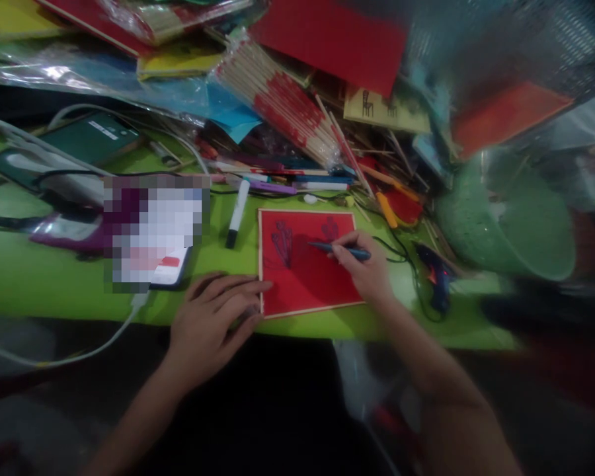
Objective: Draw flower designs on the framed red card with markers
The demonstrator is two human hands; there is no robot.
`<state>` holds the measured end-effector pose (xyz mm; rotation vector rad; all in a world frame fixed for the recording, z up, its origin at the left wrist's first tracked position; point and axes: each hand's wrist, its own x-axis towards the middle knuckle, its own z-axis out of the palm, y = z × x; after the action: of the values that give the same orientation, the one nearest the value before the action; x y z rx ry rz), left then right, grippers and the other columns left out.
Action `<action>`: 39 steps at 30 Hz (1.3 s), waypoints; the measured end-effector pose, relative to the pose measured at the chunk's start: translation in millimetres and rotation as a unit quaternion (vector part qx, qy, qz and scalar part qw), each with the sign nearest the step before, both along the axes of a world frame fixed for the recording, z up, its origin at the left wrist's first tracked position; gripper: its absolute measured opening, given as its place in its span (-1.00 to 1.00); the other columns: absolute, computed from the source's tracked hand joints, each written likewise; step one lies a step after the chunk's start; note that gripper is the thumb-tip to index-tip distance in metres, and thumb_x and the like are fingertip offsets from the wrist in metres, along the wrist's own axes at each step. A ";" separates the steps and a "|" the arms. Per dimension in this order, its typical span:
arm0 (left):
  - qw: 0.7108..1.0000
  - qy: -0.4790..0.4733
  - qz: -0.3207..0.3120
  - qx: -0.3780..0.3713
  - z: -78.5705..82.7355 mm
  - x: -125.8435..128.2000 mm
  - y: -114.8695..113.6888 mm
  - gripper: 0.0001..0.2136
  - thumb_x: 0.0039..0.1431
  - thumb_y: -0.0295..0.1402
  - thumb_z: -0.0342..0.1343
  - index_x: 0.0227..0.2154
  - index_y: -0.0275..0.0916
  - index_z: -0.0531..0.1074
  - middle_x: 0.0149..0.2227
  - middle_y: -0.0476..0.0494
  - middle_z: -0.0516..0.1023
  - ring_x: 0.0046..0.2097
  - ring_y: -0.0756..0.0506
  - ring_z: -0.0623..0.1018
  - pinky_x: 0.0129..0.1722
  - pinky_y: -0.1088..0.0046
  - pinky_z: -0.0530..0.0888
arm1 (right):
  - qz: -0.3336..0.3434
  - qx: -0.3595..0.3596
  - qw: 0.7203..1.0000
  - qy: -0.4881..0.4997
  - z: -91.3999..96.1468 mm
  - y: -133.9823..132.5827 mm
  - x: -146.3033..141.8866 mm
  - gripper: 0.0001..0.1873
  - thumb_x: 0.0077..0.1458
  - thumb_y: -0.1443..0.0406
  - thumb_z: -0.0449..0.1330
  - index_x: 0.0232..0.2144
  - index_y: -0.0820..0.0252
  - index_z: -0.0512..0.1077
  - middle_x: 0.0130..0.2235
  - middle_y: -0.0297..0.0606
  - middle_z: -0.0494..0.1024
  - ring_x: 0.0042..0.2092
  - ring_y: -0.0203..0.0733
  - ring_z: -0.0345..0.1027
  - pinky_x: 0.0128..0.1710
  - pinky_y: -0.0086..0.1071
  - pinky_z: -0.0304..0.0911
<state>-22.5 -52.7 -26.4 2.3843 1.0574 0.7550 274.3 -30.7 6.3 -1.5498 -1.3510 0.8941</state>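
Note:
A red card (307,291) with a pale border lies flat on the green tabletop, with dark plant-like drawings at its upper left and upper right. My right hand (369,268) rests over the card's right side, its fingers closed round a dark blue pen (359,252). The pen's tip points left, close to the card's surface between the two drawings; contact cannot be made out. Flat beside the card's lower left edge is my left hand (215,307), fingers stretched out, the fingertips touching that edge. A white marker with a black end (237,215) lies left of the card.
Left, a phone (178,261) with a blurred screen has a white cable (123,327). A glue gun (435,277) and green bowl (515,225) stand right. Behind lie several pens (272,186), bundled red-tipped sticks (282,99) and coloured sheets (332,46).

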 end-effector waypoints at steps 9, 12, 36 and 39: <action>1.000 -0.010 0.003 0.000 1.0 2.2 0.4 -0.91 0.43 -0.29 0.05 -0.21 -0.06 0.44 0.09 0.07 0.70 0.09 -0.21 0.63 0.17 0.03 0.32 | 0.030 -0.009 0.999 -0.013 3.5 -1.5 -0.3 -0.83 0.19 0.17 0.32 -0.38 0.10 0.50 -0.42 -0.33 0.58 -0.37 -0.24 0.42 -0.33 -0.33 0.28; 1.000 -0.008 0.002 0.000 2.2 2.2 0.9 -0.92 0.42 -0.28 0.06 -0.22 -0.06 0.44 0.08 0.07 0.71 0.08 -0.21 0.63 0.17 0.04 0.33 | 0.046 -0.016 0.999 -0.010 3.5 -1.8 0.0 -0.83 0.19 0.17 0.33 -0.37 0.11 0.50 -0.43 -0.33 0.59 -0.38 -0.24 0.40 -0.34 -0.33 0.26; 1.000 -0.003 0.005 0.003 2.3 2.2 -0.7 -0.92 0.43 -0.29 0.05 -0.19 -0.05 0.43 0.08 0.08 0.71 0.09 -0.20 0.63 0.22 0.04 0.32 | 0.140 -0.048 0.989 -0.013 4.4 -6.1 -1.1 -0.78 0.19 0.11 0.35 -0.32 0.13 0.54 -0.39 -0.31 0.58 -0.40 -0.28 0.35 -0.41 -0.38 0.23; 1.000 -0.005 0.003 0.006 3.0 2.3 -0.3 -0.92 0.44 -0.28 0.05 -0.19 -0.05 0.42 0.08 0.09 0.71 0.09 -0.20 0.63 0.19 0.04 0.32 | 0.113 -0.035 0.993 -0.018 3.8 -6.1 -1.0 -0.81 0.20 0.13 0.34 -0.32 0.11 0.52 -0.41 -0.32 0.58 -0.41 -0.27 0.36 -0.41 -0.37 0.24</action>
<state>-20.1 -53.0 -23.4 2.3861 1.0602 0.7779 273.3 -36.8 10.1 -1.4917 -1.5576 1.0660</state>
